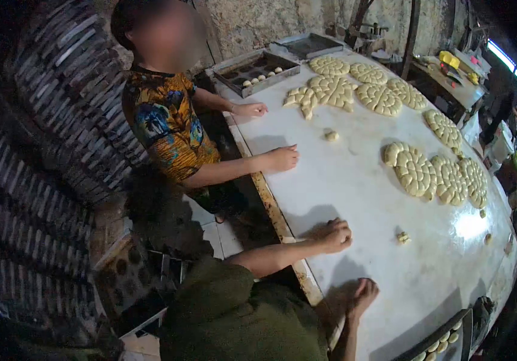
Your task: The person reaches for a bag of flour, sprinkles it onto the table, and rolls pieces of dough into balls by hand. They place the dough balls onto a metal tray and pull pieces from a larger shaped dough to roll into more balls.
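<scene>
My right hand (364, 293) and left hand (334, 235), apart, fingers curled; contents, if any: cannot tell. Small dough piece (403, 238): on the table (367, 204), beyond both hands, neither clearly nearer. Segmented dough rounds (416, 171): past that piece.

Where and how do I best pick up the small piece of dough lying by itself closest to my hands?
Pinch the small dough piece lightly by its opposite sides, coming from above. It sits low on the tabletop, small and lumpy, with open space all round for fingertips.
</scene>
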The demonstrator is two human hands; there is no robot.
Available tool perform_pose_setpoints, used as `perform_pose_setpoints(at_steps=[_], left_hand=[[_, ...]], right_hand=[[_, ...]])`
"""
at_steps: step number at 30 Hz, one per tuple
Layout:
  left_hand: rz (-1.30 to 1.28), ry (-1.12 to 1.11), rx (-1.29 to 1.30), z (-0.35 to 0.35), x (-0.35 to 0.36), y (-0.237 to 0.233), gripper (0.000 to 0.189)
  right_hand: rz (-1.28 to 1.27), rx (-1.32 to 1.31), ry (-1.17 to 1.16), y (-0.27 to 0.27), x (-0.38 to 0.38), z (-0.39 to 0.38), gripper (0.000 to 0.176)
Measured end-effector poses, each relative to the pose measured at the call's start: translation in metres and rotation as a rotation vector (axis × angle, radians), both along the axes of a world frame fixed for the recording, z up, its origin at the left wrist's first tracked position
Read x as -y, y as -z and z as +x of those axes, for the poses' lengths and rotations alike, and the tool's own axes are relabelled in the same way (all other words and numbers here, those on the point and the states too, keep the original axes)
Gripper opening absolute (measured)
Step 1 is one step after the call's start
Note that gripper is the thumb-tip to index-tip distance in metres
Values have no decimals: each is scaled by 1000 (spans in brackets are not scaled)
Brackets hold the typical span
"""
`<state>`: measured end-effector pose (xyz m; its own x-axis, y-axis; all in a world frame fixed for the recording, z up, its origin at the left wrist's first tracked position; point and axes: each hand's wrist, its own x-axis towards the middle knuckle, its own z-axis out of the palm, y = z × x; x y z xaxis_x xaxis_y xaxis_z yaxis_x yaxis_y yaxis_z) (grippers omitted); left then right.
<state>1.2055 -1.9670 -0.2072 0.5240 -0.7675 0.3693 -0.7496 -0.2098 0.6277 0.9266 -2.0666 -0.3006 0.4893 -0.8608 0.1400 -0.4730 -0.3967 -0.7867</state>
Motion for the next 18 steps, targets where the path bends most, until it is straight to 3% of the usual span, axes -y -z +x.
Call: perform_pose_setpoints(at_steps=[2,3,6,8,10,11,12,13,14,16,18], left_hand=[[94,223,123,2,-32,-5,8],[103,182,158,20,-34,0,8],[177,11,271,67,-32,12,13],[240,102,133,58,-5,-34,16],[289,183,-59,32,13,-49,18],[254,223,-24,16,10,-36,21],[383,403,199,15,2,-17,19],[104,499,194,22,-17,-5,17],[92,517,205,39,-26,-12,17],[166,329,200,66,-30,-22,13],[163,264,143,60,10,-16,14]], right_hand=[[505,425,307,-56,-57,7,39],[176,105,46,-35,-55,-37,39],[-558,-457,-150,-6,-8,-78,39],[-271,-491,100,-75,3,-6,15],[-392,-424,31,-91,-4,41,31],[-324,-226,95,-54,-18,34,30],[-267,-6,148,-22,-34,29,28],[-228,213,189,13,-48,23,27],[-249,-161,-190,-48,-56,4,30],[-54,-485,-213,-90,-55,-25,31],[-177,-483,-84,-73,-32,-11,30]])
